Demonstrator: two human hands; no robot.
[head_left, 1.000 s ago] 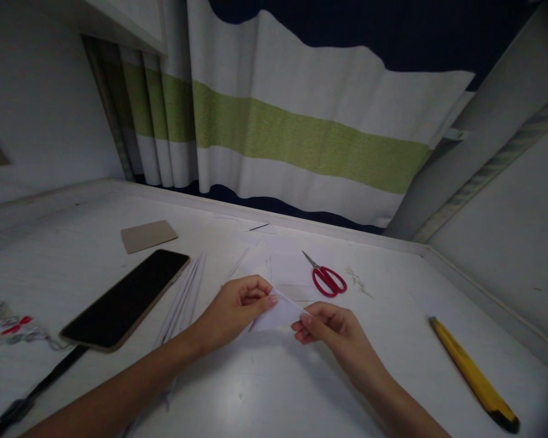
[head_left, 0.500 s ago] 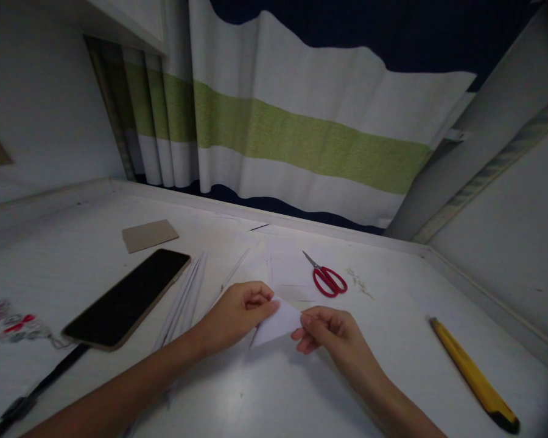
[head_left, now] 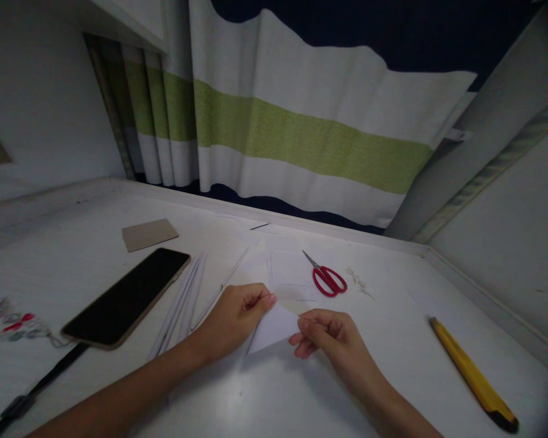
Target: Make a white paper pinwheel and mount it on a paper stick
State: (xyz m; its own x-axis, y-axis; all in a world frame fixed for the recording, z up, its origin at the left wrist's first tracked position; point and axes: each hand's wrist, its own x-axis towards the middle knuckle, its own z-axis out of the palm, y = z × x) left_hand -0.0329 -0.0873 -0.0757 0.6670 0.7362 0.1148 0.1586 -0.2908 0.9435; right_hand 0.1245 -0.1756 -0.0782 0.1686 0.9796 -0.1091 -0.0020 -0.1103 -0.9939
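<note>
A small piece of white paper (head_left: 274,328) is held between my two hands, a little above the white desk. My left hand (head_left: 240,316) pinches its upper left edge between thumb and curled fingers. At the paper's right corner, my right hand (head_left: 326,331) grips it between thumb and forefinger, with the other fingers curled below. Just beyond my hands lie flat white paper sheets (head_left: 290,269) and a pair of scissors (head_left: 326,277) with red handles, closed and pointing away to the left.
Left of my left arm are long white paper strips (head_left: 182,298), a black phone (head_left: 130,298) with a strap and beaded charm (head_left: 16,319), and a beige card (head_left: 150,235). A yellow utility knife (head_left: 472,374) lies right. Small scraps (head_left: 360,283) sit beside the scissors. A curtain (head_left: 301,134) hangs behind.
The paper has tilted slightly, showing more of its face. My left thumb has slid a little up its edge, and my right hand has moved slightly left.
</note>
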